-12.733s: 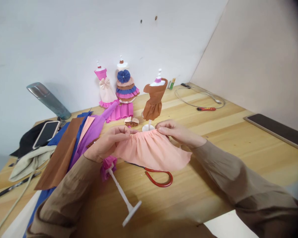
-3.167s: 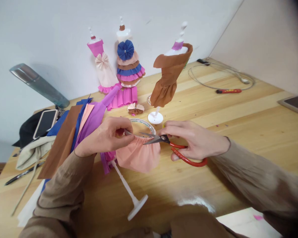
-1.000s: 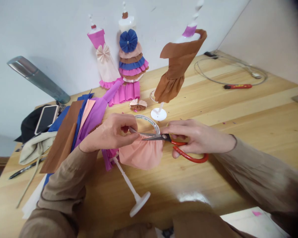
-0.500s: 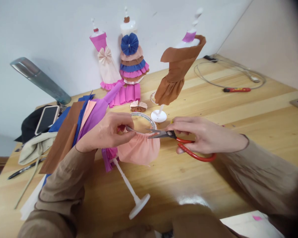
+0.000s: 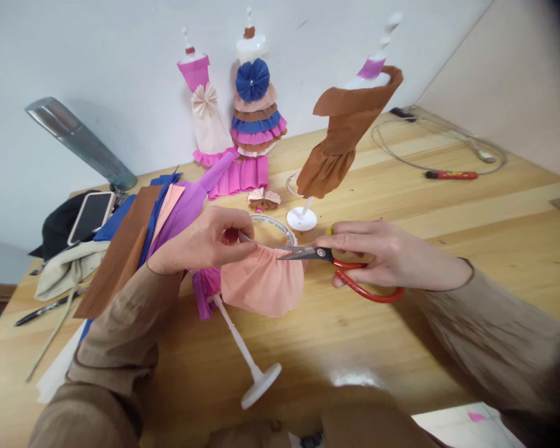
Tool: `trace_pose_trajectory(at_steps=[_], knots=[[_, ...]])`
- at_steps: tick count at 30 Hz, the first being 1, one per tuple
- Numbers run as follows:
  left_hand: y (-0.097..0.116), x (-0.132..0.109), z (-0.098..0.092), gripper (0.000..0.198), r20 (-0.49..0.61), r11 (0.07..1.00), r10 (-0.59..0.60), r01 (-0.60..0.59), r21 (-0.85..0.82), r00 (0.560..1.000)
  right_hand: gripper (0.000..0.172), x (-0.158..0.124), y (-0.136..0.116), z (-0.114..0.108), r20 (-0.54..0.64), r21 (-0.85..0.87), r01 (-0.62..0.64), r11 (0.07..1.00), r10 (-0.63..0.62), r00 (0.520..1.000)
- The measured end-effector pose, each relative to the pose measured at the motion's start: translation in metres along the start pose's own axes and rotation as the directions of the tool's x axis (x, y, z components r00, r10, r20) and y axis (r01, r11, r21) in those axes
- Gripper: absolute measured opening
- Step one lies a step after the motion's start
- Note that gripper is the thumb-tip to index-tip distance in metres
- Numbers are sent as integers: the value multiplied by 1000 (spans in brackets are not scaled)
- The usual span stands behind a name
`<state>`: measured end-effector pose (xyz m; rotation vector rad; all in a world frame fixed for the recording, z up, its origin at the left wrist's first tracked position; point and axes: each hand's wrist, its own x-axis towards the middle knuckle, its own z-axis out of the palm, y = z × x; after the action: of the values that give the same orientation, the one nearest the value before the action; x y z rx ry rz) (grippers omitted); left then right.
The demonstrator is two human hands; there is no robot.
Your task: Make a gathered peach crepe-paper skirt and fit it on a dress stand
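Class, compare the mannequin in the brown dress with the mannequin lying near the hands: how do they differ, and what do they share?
The brown-dress mannequin stands upright on its base; the lying mannequin is tipped over, base toward the person. The brown-dress mannequin is untouched; the lying mannequin's top hides under the left hand and peach fabric. Both have white stems and round bases.

Bright, even light, soft shadows, glare patch on the table (image 5: 448,211), dark blurred corner top right.
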<state>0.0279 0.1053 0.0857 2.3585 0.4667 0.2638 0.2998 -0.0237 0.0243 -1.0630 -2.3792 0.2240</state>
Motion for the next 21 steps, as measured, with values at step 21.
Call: trace_pose_trajectory(at_steps=[21], knots=[[-10,2,1,12,57,990,-86,92,-108,995,32,4,-4,-1,-32,-29,34,999,-35,999]])
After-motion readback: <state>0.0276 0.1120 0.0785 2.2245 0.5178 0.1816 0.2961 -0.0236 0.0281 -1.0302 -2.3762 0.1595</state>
